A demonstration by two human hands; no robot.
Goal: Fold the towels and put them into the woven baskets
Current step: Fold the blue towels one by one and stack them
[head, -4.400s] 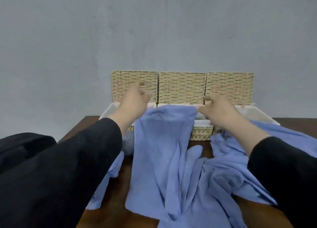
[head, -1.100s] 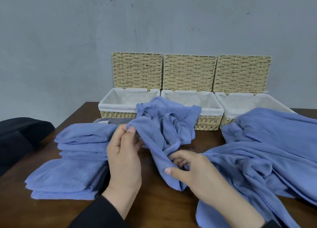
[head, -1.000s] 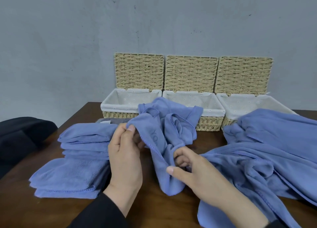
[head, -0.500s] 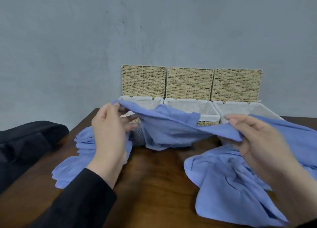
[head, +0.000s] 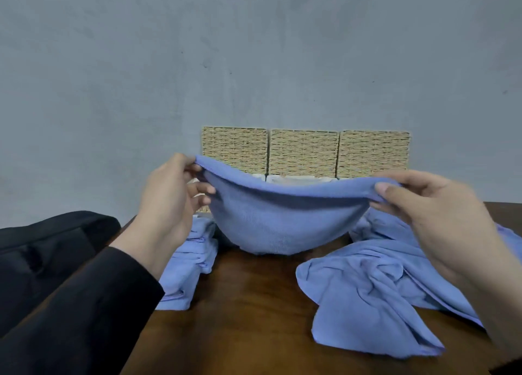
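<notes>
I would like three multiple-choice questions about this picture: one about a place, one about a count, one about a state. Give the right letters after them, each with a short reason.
1. Where is the folded stack of towels?
A. In a basket
B. On the table, below the left hand
C. On the dark bag

2. How many woven lids stand against the wall?
A. Two
B. Three
C. Five

3. How is the towel between the hands held?
A. Stretched by its top edge, its middle sagging
B. Rolled into a ball
C. Lying flat on the table

Key: 1 B, the stack rests on the table under the left hand. 2 B, three panels stand side by side. 3 A, the left hand and the right hand each pinch a corner.
</notes>
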